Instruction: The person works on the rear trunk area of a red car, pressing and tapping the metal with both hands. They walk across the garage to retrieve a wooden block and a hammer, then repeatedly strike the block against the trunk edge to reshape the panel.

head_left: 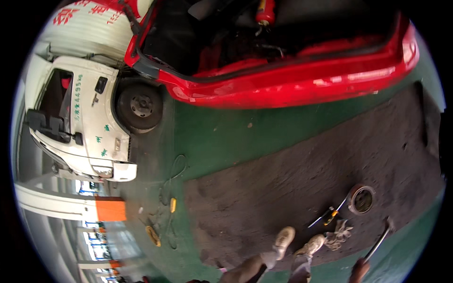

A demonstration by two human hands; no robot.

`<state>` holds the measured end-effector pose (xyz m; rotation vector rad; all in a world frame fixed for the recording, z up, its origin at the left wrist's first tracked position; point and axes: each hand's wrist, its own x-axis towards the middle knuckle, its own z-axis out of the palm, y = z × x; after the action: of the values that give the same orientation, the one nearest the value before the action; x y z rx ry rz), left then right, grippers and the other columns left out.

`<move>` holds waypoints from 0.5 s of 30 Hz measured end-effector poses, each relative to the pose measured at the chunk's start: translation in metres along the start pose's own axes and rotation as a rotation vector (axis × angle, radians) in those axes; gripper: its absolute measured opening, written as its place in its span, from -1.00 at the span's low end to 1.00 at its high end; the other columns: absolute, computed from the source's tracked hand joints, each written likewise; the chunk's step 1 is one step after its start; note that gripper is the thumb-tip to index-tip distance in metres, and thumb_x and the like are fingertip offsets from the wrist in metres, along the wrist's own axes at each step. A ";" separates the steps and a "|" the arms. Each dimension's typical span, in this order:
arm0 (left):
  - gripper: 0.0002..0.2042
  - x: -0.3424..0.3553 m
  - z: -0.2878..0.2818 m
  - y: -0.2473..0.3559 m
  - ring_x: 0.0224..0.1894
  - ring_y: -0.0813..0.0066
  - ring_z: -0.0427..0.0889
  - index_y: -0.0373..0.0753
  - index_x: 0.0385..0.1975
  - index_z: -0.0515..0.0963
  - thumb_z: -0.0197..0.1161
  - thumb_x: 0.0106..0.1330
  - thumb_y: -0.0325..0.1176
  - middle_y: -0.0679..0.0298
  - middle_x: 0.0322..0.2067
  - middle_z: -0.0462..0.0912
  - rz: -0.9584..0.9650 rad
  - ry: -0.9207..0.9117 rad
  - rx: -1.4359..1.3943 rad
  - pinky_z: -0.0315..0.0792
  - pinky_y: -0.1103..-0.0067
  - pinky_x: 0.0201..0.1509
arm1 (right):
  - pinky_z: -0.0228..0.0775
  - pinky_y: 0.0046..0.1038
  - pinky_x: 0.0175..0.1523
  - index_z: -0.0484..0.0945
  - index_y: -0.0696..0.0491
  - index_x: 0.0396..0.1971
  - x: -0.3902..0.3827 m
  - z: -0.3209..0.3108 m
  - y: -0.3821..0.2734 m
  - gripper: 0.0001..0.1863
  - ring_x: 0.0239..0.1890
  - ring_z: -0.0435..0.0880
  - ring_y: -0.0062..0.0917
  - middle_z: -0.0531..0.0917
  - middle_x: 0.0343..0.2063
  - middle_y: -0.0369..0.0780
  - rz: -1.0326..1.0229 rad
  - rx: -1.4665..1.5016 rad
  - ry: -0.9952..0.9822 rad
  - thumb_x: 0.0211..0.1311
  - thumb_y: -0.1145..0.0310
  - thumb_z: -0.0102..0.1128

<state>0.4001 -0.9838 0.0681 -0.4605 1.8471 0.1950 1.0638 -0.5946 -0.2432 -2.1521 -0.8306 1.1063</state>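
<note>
At the lower right edge my right hand is closed around the handle of a hammer, whose head lies over the edge of a dark mat. Left of the hammer is a crumpled grey rag. Beyond the rag, a round metal ring-shaped part with a dark middle rests on the mat. Between ring and rag lies a screwdriver with a yellow and black handle, beside a thin, pale rod-like tool. My left hand does not show.
The worn mat covers green floor. My shoes stand on its near part. Ahead is a red car with its trunk open and a red fire extinguisher inside. A white truck stands left, near a loose cable.
</note>
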 end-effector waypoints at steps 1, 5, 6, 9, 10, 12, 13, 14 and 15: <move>-0.61 -0.018 -0.018 0.005 -0.31 0.64 0.62 -0.25 0.23 0.47 0.23 0.43 -0.40 0.32 0.12 0.68 0.072 0.015 -0.041 0.34 0.65 -0.48 | 0.30 -0.37 -0.53 0.58 0.00 -0.46 -0.068 -0.023 -0.035 -0.86 -0.64 0.43 -0.55 0.55 -0.61 -0.30 0.165 -0.327 -0.067 0.15 0.29 0.34; -0.61 0.007 -0.073 0.019 -0.42 0.60 0.52 -0.12 0.09 0.63 0.42 0.27 -0.20 0.34 -0.13 0.70 0.399 0.061 0.006 0.37 0.59 -0.44 | 0.20 -0.44 -0.61 0.43 -0.02 -0.57 -0.222 -0.027 -0.150 -0.74 -0.71 0.34 -0.57 0.38 -0.73 -0.33 0.384 0.207 0.164 0.18 0.27 0.34; -0.56 0.028 -0.087 0.043 -0.24 0.58 0.60 -0.11 0.18 0.55 0.39 0.30 -0.26 0.28 0.01 0.67 0.303 -0.046 0.143 0.43 0.60 -0.35 | 0.19 -0.44 -0.63 0.41 -0.03 -0.59 -0.213 -0.038 -0.148 -0.71 -0.72 0.35 -0.57 0.38 -0.74 -0.33 0.439 0.200 0.178 0.17 0.26 0.36; -0.26 0.055 -0.116 0.175 -0.09 0.22 0.71 -0.43 0.13 0.51 0.54 0.03 -0.03 0.09 -0.12 0.71 0.055 0.089 0.431 0.54 0.36 0.02 | 0.09 -0.46 -0.70 0.35 -0.03 -0.64 -0.200 -0.040 -0.177 -0.64 -0.77 0.28 -0.57 0.34 -0.76 -0.35 0.541 -0.041 0.158 0.16 0.27 0.39; -0.23 0.059 -0.111 0.210 0.02 0.15 0.67 -0.43 0.15 0.50 0.55 0.01 -0.01 0.00 -0.03 0.67 0.144 0.177 0.531 0.52 0.34 0.09 | 0.07 -0.46 -0.70 0.35 -0.03 -0.65 -0.201 -0.036 -0.179 -0.63 -0.78 0.26 -0.57 0.34 -0.76 -0.35 0.542 -0.164 0.117 0.16 0.26 0.39; -0.19 0.073 -0.103 0.332 0.16 0.05 0.58 -0.41 0.19 0.45 0.56 -0.02 -0.03 -0.10 0.11 0.57 0.362 0.272 0.668 0.47 0.28 0.21 | 0.05 -0.46 -0.70 0.33 -0.02 -0.66 -0.221 -0.019 -0.172 -0.61 -0.78 0.22 -0.59 0.32 -0.77 -0.38 0.508 -0.337 0.085 0.14 0.26 0.41; -0.17 0.063 -0.108 0.382 0.20 0.01 0.52 -0.39 0.22 0.41 0.56 -0.04 -0.06 -0.10 0.15 0.52 0.443 0.285 0.667 0.43 0.25 0.25 | 0.07 -0.46 -0.69 0.34 -0.01 -0.67 -0.237 0.000 -0.174 -0.62 -0.77 0.23 -0.60 0.32 -0.76 -0.38 0.502 -0.321 0.076 0.09 0.31 0.43; -0.15 0.055 -0.111 0.437 0.24 -0.04 0.47 -0.37 0.25 0.37 0.55 -0.06 -0.09 -0.11 0.19 0.47 0.529 0.295 0.676 0.39 0.22 0.30 | 0.07 -0.47 -0.68 0.35 -0.02 -0.67 -0.254 0.021 -0.189 -0.64 -0.76 0.23 -0.61 0.32 -0.76 -0.39 0.556 -0.225 0.076 0.05 0.36 0.44; -0.14 0.052 -0.121 0.479 0.23 -0.04 0.46 -0.35 0.26 0.35 0.56 -0.06 -0.11 -0.10 0.19 0.45 0.685 0.287 0.648 0.40 0.22 0.29 | 0.07 -0.48 -0.67 0.39 0.00 -0.65 -0.265 0.046 -0.202 -0.68 -0.75 0.23 -0.63 0.32 -0.76 -0.40 0.599 -0.350 0.042 0.05 0.38 0.44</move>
<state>0.0855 -0.6027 0.0128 0.6325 2.1557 -0.0235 0.8489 -0.6522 0.0091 -2.8175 -0.3761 1.2549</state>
